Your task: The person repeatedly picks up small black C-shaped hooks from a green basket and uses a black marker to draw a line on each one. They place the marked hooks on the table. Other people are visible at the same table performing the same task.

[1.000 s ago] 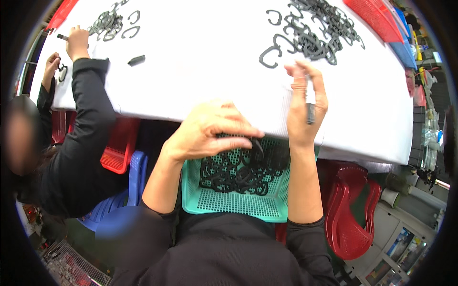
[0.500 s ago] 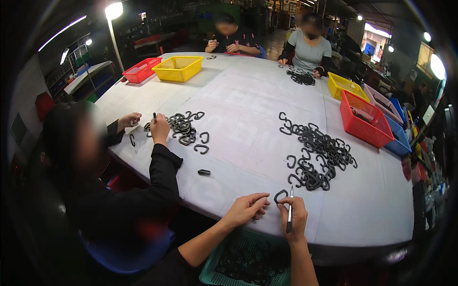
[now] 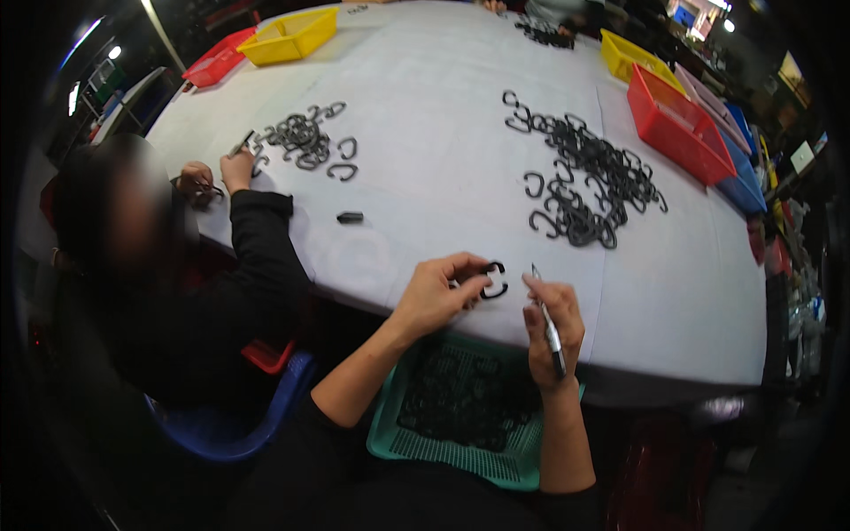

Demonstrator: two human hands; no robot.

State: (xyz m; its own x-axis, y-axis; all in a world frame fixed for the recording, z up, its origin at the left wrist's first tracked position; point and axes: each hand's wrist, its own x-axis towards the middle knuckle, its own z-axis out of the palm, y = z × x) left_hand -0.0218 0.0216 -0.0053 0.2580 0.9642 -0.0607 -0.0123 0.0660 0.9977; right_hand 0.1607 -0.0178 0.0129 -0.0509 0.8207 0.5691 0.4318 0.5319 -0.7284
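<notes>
At tabletop (image 3: pixel 425 203) edge: left hand (image 3: pixel 434 296) pinches black ring (image 3: pixel 493 280) flat for access; right hand (image 3: pixel 553 323) grips pen (image 3: pixel 549 323) upright, tip near ring; spare rings in basket (image 3: pixel 460 447) on lap

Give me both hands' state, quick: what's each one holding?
Left hand: closed on a black C-shaped ring, held at the white table's near edge.
Right hand: closed on a slim pen-like tool, tip up.

One small pale rectangular screen (image 3: pixel 802 156) stands lit at the far right edge, beyond the stacked bins. Content illegible. No packages, labels or signs discernible.
</notes>
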